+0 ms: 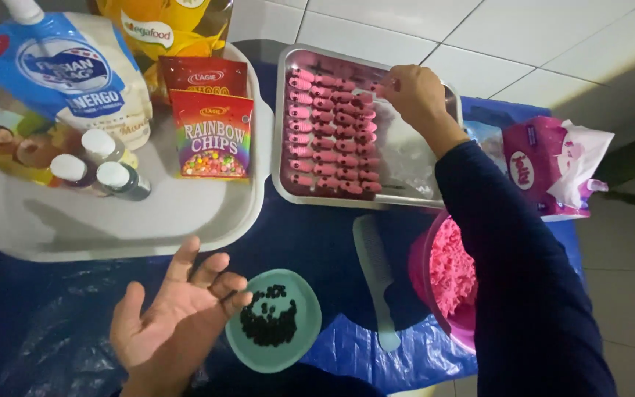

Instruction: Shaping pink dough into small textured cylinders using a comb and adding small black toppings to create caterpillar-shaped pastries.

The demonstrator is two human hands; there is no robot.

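Right hand (pixel 414 92) setting a pink dough piece (pixel 378 90), seemingly pinched, onto the metal tray (pixel 288 192), left hand (pixel 178 312) open beside the teal bowl (pixel 309 323) — best kept level with the rows.

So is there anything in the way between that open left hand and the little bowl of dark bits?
Nothing visible. The left hand hangs open right beside the teal bowl, fingertips at its rim, near the dark pieces.
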